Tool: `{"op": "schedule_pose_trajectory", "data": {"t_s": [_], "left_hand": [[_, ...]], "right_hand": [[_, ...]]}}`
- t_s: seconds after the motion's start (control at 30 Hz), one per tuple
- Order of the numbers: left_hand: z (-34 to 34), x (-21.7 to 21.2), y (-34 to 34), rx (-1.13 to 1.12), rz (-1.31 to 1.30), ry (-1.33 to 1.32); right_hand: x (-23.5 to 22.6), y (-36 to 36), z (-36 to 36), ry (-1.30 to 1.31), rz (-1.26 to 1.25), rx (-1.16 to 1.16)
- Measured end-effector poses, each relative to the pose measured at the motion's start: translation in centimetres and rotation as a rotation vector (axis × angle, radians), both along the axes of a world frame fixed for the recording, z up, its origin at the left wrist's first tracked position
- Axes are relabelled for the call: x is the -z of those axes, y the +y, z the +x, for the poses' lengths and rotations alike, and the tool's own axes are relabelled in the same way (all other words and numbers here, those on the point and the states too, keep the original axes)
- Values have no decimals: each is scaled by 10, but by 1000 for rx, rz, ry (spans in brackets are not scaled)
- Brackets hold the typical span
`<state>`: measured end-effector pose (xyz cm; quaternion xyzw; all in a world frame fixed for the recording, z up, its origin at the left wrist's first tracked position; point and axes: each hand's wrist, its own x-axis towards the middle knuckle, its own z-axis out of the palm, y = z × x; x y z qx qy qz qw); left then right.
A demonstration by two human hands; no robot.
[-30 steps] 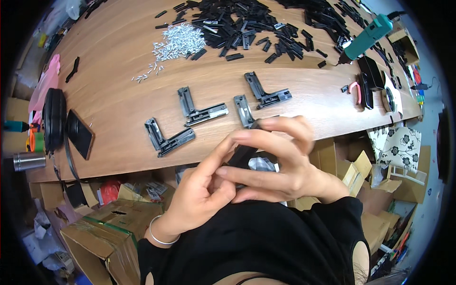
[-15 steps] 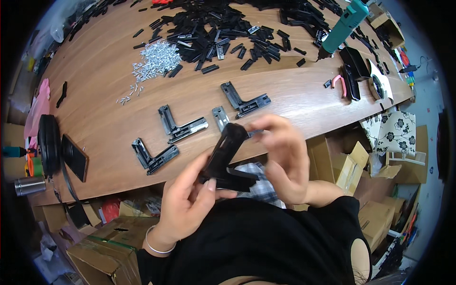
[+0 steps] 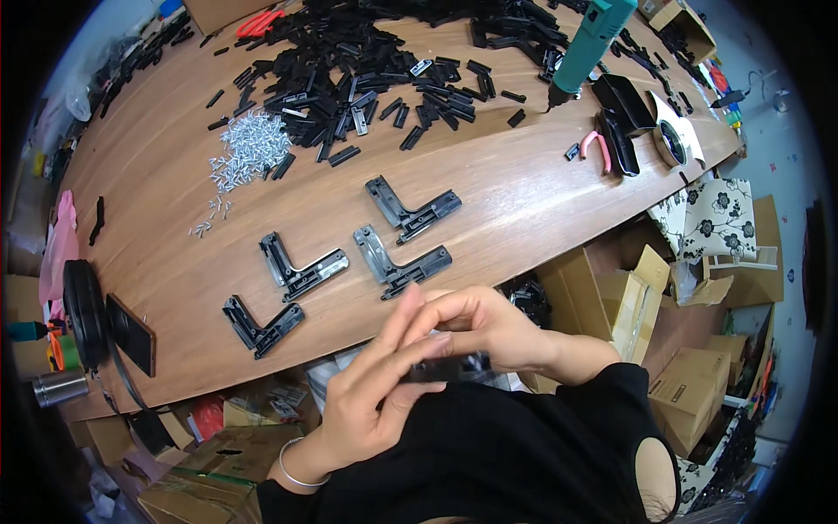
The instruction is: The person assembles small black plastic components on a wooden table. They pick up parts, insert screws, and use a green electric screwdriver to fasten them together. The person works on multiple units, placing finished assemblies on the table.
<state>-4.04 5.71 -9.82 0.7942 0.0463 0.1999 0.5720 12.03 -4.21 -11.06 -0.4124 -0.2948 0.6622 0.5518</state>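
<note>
Close to my body, my left hand (image 3: pixel 371 393), with a thin bracelet at the wrist, grips a dark L-shaped plastic piece (image 3: pixel 441 368), now seen nearly edge-on and partly hidden by fingers. My right hand (image 3: pixel 493 327) has its fingers bent and pressed against the same piece, fingertips meeting those of the left. Beyond the hands, several similar black L-shaped plastic halves lie on the table with their ribbed insides up: a near-left one (image 3: pixel 278 330), a middle one (image 3: pixel 316 272), one just past my fingers (image 3: pixel 423 267) and a farther one (image 3: pixel 434 215).
On the wooden table (image 3: pixel 157 288) are a heap of small silver screws (image 3: pixel 253 148) and a pile of black plastic parts (image 3: pixel 349 96). A teal electric screwdriver (image 3: pixel 589 48) hangs at the right, near pink-handled pliers (image 3: pixel 596 148). A phone (image 3: pixel 131 332) and black case (image 3: pixel 83 306) sit left.
The held piece has been tipped from upright to nearly edge-on. My right hand has come left and closed onto it. The view has shifted, uncovering the L-shaped half behind my hands.
</note>
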Motion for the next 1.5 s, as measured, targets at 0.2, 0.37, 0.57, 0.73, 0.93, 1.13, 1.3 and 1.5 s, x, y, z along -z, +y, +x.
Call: {"op": "schedule_pose_trajectory", "data": {"t_s": [0.2,0.37,0.57,0.73,0.93,1.13,1.3,1.5], "left_hand": [[-32,25,36,-872,-167,-14],[-69,30,112,-1110,-96,49],[-74,50,133,-1175,350,505],[-57,35,128,-1142,699,812],[-45,14,115,-1173,745,998],[-37,10,62,-873,868,415],[-1,25,25,-607,744,194],[23,35,26,-558,758,241]], "right_hand": [[2,12,81,-1257,56,547],[14,23,175,-2083,342,532],[11,36,181,-2198,319,267],[5,40,177,-2100,250,214],[-4,85,161,-1673,213,410],[6,122,148,-1784,78,403],[13,124,150,-1732,113,403],[11,115,155,-1698,47,447]]}}
